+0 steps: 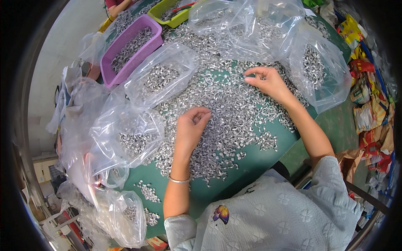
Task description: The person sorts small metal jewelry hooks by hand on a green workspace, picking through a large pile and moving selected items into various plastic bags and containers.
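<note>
A wide heap of small silver metal rings (228, 113) covers the green table (251, 161), spread thickly between and in front of my hands. My left hand (191, 127), with a bangle on its wrist, hovers over the heap's left part. Its thumb and fingers are pinched together, and whatever lies between them is too small to tell. Farther right and away, my right hand (268, 83) is over the far right part of the heap. Thumb and forefinger meet at the tips there, on something tiny that I cannot make out.
Clear plastic bags with rings lie around the heap: a left one (138, 125), an upper-left one (161, 77) and a right one (314, 69). A purple basket (130, 46) and a green basket (169, 19) stand behind. Another person's arm (119, 7) shows at top left.
</note>
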Tool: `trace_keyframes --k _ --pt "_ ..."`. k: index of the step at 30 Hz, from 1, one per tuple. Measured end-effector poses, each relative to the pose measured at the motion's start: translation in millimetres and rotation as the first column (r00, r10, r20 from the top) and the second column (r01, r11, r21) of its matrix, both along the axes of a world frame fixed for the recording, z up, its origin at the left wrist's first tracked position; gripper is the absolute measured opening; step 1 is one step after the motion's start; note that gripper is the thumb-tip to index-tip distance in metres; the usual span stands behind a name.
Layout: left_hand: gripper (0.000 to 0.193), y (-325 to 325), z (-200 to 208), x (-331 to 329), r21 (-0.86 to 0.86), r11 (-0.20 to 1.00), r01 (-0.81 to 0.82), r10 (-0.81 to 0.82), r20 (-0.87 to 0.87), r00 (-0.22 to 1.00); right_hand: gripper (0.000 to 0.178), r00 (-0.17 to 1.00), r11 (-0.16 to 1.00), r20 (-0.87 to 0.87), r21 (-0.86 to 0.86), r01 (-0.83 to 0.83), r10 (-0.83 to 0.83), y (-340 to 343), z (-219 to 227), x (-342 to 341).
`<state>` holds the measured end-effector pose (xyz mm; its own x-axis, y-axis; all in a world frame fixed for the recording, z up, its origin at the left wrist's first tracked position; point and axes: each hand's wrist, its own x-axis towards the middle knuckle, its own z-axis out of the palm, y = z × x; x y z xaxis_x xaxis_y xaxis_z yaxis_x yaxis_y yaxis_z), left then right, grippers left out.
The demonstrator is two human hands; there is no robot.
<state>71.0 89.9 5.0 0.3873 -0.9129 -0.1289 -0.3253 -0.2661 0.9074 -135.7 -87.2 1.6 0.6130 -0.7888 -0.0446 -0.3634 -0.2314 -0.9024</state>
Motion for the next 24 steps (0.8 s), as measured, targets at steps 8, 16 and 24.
trace_keyframes --k 8,16,24 --pt "0.016 9.3 -1.8 24.0 -0.030 0.982 -0.186 0.184 0.353 0.917 0.015 0.994 0.974 -0.071 -0.216 0.067 -0.084 -1.3 0.2 7.3" --pt "0.015 -25.0 -15.8 21.5 -0.108 0.993 -0.053 0.108 0.599 0.793 0.018 0.966 0.870 -0.243 -0.453 -0.192 0.086 -5.6 -17.6 4.5" --pt "0.014 -16.0 -3.5 37.6 0.010 0.955 -0.298 0.159 -0.863 0.481 0.018 0.962 0.878 -0.265 -0.445 -0.176 0.058 -6.2 -11.6 -2.9"
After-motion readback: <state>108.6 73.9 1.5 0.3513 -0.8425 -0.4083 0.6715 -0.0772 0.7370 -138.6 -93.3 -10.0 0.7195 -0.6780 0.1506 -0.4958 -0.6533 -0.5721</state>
